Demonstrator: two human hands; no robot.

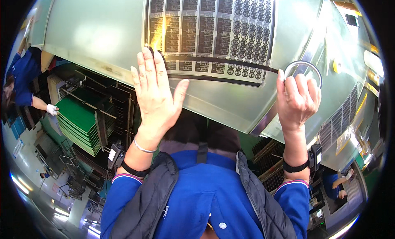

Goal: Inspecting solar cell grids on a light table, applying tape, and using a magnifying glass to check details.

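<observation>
Nearest, below both hands: blue shirt (197, 193) under a dark open vest (150, 193). Black wrist straps on both forearms, each with a small device; thin bangle (145, 146) just below the left hand (156, 90).

Left hand wide: palm down, fingers long and close together, thumb apart. Fingertips at the left end of a black strip (222, 62); grip there cannot be told.

Right hand (299, 99) narrow, curled into a loose fist on the lower rim of a grey ring (305, 62), thumb raised at the strip's right end. Strip runs taut between the hands, across the lower part of a patterned film sheet (189, 31); whether it touches the sheet, cannot tell.

Sheet lies beyond and between the hands, on a pale green glassy table (96, 37). Yellow roll (336, 65) right of the right hand.

Farther, left of the left hand: stacked green panels (82, 114) in a rack, a co-worker's white-covered hand (52, 109) at their edge. Well below and right of the right hand, another person in blue (330, 185).
</observation>
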